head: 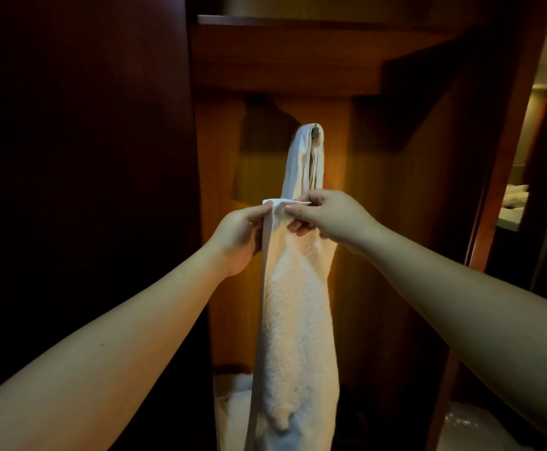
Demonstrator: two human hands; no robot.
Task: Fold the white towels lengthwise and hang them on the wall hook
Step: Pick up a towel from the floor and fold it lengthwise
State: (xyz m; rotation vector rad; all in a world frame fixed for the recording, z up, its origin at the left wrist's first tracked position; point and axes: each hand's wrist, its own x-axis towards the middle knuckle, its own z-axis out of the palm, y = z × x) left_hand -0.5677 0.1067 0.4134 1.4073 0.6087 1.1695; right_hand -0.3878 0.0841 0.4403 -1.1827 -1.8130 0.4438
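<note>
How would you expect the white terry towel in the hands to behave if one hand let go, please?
The white terry towel hangs limp below both hands, so it is probably floppy and would sag sideways. Its fluffy pile suggests the remaining grip would not slip.

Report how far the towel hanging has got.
Done: one white towel already hangs folded over the wall hook. In hand: the left hand and right hand pinch the top edge of a second towel, folded into a long strip, just below the hook. Left: hanging it. More white cloth lies low down; whether those are towels is unclear.
</note>
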